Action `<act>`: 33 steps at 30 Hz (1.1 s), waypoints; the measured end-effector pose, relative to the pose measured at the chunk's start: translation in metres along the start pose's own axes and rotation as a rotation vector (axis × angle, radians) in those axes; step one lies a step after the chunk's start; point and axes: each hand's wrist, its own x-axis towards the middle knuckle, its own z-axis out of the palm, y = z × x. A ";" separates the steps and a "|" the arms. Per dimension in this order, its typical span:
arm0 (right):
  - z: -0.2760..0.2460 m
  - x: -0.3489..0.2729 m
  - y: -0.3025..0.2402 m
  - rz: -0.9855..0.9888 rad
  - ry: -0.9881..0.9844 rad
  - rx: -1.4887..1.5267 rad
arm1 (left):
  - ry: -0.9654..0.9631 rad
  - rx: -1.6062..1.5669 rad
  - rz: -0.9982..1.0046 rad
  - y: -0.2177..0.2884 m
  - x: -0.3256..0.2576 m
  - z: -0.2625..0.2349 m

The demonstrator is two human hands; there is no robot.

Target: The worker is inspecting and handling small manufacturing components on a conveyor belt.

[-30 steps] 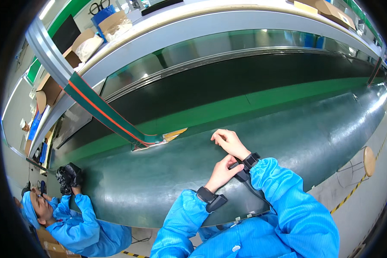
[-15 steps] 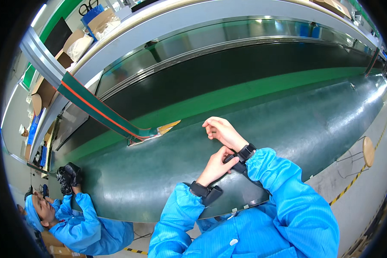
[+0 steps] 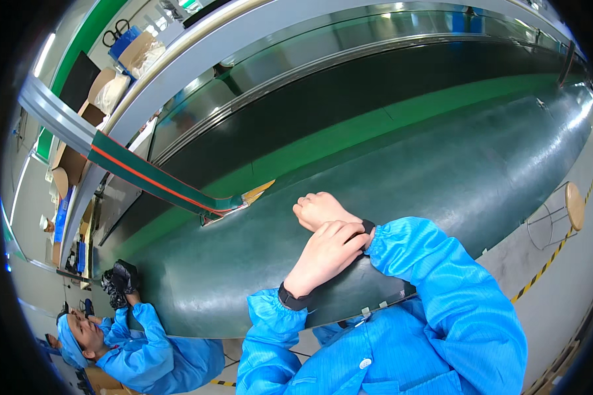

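My left hand (image 3: 328,255) is closed over a black wrist strap (image 3: 367,227) on my right wrist; its fingers hide most of the strap. My right hand (image 3: 323,209) is back side up with its fingers curled in, and nothing shows in it. Around my left wrist sits another black strap (image 3: 292,299). Both hands hover above or rest on a dark green work surface (image 3: 244,276); I cannot tell which.
A green strip with an orange stripe (image 3: 151,172) slopes from a metal post to the surface. At the left, a co-worker in blue (image 3: 138,349) handles a black plastic bag (image 3: 120,283). A round stool (image 3: 574,206) stands at right. Behind runs a black belt (image 3: 349,99).
My right hand has turned over, back side up, and curled more. My left hand has spread its fingers over the right wrist's strap. The view has shifted slightly.
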 end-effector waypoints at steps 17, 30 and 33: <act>0.019 -0.004 -0.025 -0.167 -0.152 -0.009 | 0.113 -0.155 0.038 -0.017 -0.023 0.000; 0.049 -0.020 -0.018 0.063 -0.067 0.797 | 0.141 -0.413 -0.409 -0.057 0.054 0.000; 0.059 -0.020 -0.054 -0.052 0.310 0.337 | 0.240 -0.483 -0.446 -0.074 0.059 -0.006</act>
